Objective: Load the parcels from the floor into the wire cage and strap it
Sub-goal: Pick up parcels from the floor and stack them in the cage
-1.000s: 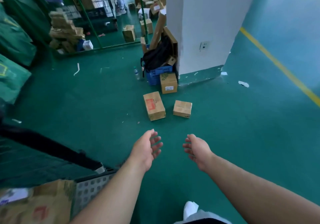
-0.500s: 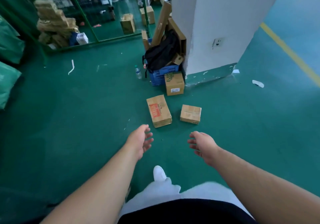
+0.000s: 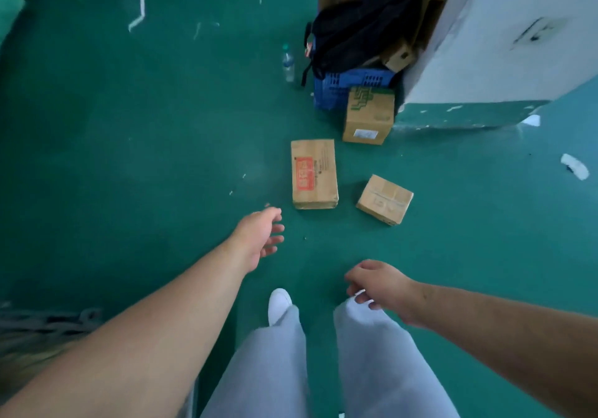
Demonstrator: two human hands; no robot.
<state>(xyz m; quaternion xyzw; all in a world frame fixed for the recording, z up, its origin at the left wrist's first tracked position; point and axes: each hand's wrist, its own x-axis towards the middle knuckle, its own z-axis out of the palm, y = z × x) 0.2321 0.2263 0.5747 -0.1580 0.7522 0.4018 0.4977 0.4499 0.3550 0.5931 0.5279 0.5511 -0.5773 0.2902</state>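
Three cardboard parcels lie on the green floor ahead. A long box with a red label [image 3: 313,173] is nearest. To its right sits a small taped box [image 3: 385,199]. Farther back, a box with green print [image 3: 369,114] leans against a blue crate. My left hand [image 3: 259,236] reaches forward, fingers relaxed and holding nothing, just short of the red-label box. Lower and to the right, my right hand [image 3: 378,285] hovers over my leg, fingers loosely curled and holding nothing. A blurred bit of wire mesh [image 3: 42,320] shows at the lower left.
A blue crate [image 3: 336,87] with a black backpack [image 3: 362,25] and flat cardboard stands against a white pillar [image 3: 504,38]. A water bottle [image 3: 288,63] stands left of the crate. Paper scraps [image 3: 574,166] lie on the floor. My legs and white shoe [image 3: 278,304] fill the bottom.
I have walked closer to the parcels and the view has tilted down. My left hand has stretched forward toward the red-label box. The cage has slid out to the lower left.
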